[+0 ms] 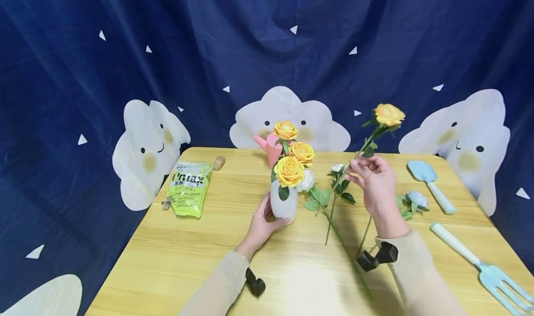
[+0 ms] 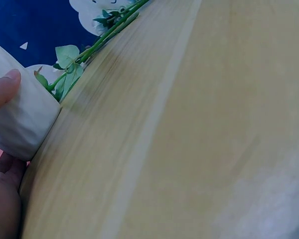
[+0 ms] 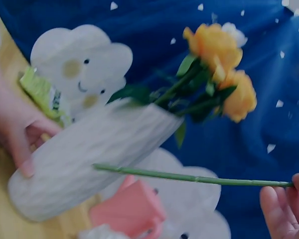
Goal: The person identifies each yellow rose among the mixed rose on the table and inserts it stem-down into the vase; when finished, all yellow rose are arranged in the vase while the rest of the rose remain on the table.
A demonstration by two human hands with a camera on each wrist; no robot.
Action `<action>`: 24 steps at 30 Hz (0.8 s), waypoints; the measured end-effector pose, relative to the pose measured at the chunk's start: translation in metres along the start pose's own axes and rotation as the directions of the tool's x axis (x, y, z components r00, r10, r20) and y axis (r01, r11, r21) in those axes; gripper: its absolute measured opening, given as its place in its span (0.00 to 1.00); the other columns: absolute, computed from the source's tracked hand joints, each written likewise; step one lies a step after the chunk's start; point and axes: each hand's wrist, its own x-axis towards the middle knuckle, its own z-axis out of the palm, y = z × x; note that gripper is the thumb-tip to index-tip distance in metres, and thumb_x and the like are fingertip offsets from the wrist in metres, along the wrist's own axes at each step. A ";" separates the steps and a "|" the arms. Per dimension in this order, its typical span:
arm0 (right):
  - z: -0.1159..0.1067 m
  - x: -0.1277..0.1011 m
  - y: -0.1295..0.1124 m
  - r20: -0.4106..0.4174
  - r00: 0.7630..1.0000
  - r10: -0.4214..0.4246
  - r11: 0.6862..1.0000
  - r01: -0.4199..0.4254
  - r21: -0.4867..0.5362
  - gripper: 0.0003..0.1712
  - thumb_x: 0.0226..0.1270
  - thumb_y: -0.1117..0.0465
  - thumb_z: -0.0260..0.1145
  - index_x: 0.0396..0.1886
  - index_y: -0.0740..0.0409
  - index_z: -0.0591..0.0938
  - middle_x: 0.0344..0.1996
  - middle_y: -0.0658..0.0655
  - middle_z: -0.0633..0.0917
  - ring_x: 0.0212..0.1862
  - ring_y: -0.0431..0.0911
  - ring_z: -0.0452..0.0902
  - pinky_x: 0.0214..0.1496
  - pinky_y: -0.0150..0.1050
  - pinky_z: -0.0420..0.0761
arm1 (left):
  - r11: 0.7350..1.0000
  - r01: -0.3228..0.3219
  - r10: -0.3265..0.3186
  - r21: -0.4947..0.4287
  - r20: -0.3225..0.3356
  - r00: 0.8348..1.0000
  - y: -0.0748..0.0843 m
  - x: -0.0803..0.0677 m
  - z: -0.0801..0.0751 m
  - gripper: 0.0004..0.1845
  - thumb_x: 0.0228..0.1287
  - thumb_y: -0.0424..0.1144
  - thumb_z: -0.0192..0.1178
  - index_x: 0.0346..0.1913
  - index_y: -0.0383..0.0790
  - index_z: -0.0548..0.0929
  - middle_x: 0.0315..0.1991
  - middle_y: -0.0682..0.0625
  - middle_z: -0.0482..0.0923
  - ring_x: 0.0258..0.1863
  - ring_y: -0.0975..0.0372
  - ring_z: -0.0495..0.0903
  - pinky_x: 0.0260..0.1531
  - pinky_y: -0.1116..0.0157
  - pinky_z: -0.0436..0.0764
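A white ribbed vase [image 1: 284, 204] stands mid-table with three yellow roses [image 1: 289, 171] and a white one in it. My left hand [image 1: 263, 221] grips the vase's base; in the left wrist view my thumb [image 2: 1, 89] lies on the vase [image 2: 21, 117]. My right hand [image 1: 374, 179] pinches the green stem of a single yellow rose [image 1: 389, 114], lifted above the table to the vase's right. In the right wrist view the stem [image 3: 189, 177] runs across in front of the vase [image 3: 89, 154] to my right hand [image 3: 286, 204]. Another green stem [image 1: 333, 223] lies on the table.
On the wooden table [image 1: 175, 260] are a green bag [image 1: 189, 188] at left, a pink watering can [image 1: 271, 148] behind the vase, a pale blue rose [image 1: 415, 200], a blue trowel [image 1: 429, 184] and a blue fork [image 1: 484, 269] at right. A dark blue cloud curtain hangs behind.
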 end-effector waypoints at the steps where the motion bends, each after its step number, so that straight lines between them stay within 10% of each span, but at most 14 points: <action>1: 0.004 0.001 -0.003 -0.018 0.999 -0.031 0.999 0.031 0.012 0.08 0.57 0.75 0.64 0.35 0.65 0.75 0.26 0.55 0.81 0.26 0.46 0.81 0.28 0.38 0.83 | 1.000 -0.002 0.002 -0.001 -0.001 1.000 0.000 0.000 0.000 0.46 0.50 0.32 0.70 0.71 0.46 0.56 0.66 0.49 0.63 0.65 0.58 0.62 0.63 0.58 0.61; 11: 0.038 0.010 -0.019 -0.079 0.956 -0.283 0.953 0.289 0.086 0.10 0.55 0.76 0.66 0.35 0.69 0.74 0.28 0.60 0.79 0.26 0.49 0.80 0.27 0.39 0.83 | 0.999 -0.039 0.039 -0.012 -0.006 0.999 -0.008 0.002 0.001 0.46 0.50 0.32 0.70 0.70 0.46 0.56 0.66 0.47 0.63 0.65 0.56 0.61 0.63 0.58 0.61; 24: 0.062 0.021 -0.018 -0.128 0.924 -0.360 0.921 0.374 0.107 0.14 0.52 0.71 0.70 0.35 0.69 0.74 0.27 0.63 0.79 0.28 0.51 0.80 0.28 0.39 0.83 | 1.000 -0.025 0.025 0.004 -0.024 0.999 -0.032 0.007 0.002 0.47 0.48 0.39 0.72 0.70 0.59 0.57 0.65 0.56 0.63 0.65 0.62 0.62 0.63 0.63 0.62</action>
